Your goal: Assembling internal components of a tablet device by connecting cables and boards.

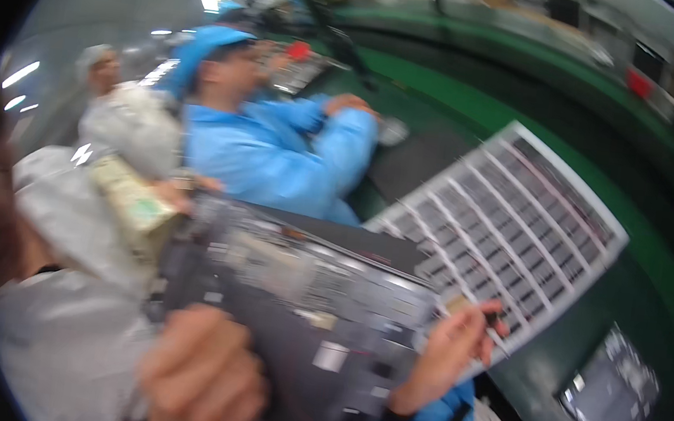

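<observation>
My left hand (206, 374) is curled closed in front of the lower left part of an opened electronic device (259, 310), and blur hides what its fingers hold, if anything. The device looks like a dark laptop base or panel, with circuit boards and small pale patches along its far side. My right hand (459, 341), past the device's right side, pinches a small dark piece (493, 318) between thumb and fingers. It is at the near edge of a white sheet (612, 242) carrying rows of dark rectangular pieces. Motion blur softens everything.
A similar dark device (611, 391) lies at the right on the green bench (532, 399). At the left, a person in grey (74, 330) sits close by, beside a yellowish box (134, 204). Beyond, a person in blue (269, 153) works at the bench near a dark mat (421, 162).
</observation>
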Motion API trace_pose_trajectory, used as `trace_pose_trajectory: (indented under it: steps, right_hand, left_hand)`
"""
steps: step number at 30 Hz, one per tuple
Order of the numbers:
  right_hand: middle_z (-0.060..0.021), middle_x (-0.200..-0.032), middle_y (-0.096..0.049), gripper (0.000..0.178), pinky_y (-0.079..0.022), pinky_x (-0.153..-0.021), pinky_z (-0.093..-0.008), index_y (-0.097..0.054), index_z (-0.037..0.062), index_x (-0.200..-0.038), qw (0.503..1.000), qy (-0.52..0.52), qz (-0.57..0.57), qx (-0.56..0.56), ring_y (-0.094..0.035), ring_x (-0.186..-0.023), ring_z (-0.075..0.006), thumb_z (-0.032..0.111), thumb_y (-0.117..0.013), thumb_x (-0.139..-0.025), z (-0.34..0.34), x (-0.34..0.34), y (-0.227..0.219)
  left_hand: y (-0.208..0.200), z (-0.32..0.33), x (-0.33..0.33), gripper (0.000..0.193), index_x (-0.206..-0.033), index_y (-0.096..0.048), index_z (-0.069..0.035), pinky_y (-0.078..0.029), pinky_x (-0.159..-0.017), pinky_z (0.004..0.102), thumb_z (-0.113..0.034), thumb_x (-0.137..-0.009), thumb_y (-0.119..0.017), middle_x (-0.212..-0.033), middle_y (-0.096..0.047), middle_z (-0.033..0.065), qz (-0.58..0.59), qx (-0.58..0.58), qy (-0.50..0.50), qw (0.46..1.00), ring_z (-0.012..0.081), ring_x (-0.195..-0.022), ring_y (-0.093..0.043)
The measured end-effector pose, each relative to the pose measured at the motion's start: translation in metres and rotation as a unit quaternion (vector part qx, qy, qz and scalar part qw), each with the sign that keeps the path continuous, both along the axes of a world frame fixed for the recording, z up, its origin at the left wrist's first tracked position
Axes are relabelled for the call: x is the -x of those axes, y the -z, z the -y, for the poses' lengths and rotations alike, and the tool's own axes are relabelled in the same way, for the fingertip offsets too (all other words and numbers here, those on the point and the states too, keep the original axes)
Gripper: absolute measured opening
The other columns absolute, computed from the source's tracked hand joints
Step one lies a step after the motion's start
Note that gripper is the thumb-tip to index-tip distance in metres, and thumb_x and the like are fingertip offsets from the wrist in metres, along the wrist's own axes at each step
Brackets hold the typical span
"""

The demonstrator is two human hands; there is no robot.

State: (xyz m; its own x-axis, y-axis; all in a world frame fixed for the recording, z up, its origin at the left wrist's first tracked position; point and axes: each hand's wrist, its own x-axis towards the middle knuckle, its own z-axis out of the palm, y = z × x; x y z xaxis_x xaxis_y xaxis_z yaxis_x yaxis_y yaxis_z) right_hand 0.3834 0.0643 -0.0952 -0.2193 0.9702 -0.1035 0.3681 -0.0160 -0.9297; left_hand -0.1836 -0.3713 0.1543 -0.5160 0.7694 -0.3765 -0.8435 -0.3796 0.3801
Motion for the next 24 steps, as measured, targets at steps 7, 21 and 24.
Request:
trace_pose_trajectory:
  steps: [7, 21, 24]
  right_hand:
    - [-0.01, -0.126, -0.073, 0.037, -0.052, -0.098, -0.0328, -0.068, 0.0006, -0.137, 0.987, 0.115, 0.038, -0.106, -0.069, -0.111, -0.0179, 0.027, -0.061, -0.112, 0.079, 0.112, -0.14]
    - [-0.0096, -0.089, -0.066, 0.013, -0.053, -0.071, -0.0409, -0.07, 0.0038, -0.094, 0.961, -0.087, 0.166, -0.203, -0.067, -0.082, -0.0299, 0.012, -0.08, -0.093, 0.084, 0.224, -0.099]
    - [-0.0091, -0.091, -0.067, 0.011, -0.054, -0.073, -0.0387, -0.072, 0.0031, -0.096, 0.933, -0.24, 0.145, -0.227, -0.068, -0.084, -0.0289, 0.01, -0.079, -0.094, 0.086, 0.212, -0.108]
  left_hand:
    - [0.072, -0.16, -0.053, 0.062, -0.17, -0.022, 0.0, -0.048, -0.12, 0.0467, -0.018, -0.116, -0.045, -0.167, -0.038, 0.0323, -0.143, -0.011, 0.149, 0.978, 0.0366, -0.141, -0.059]
    - [0.126, -0.239, -0.135, 0.049, -0.162, -0.039, 0.005, -0.055, -0.113, 0.0435, -0.013, -0.116, -0.042, -0.158, -0.054, 0.0281, -0.255, 0.052, 0.273, 0.926, 0.0355, -0.135, -0.065]
    - [0.129, -0.245, -0.131, 0.049, -0.162, -0.041, 0.004, -0.054, -0.114, 0.0425, -0.015, -0.117, -0.042, -0.157, -0.056, 0.0265, -0.335, 0.062, 0.267, 0.901, 0.0343, -0.134, -0.066]
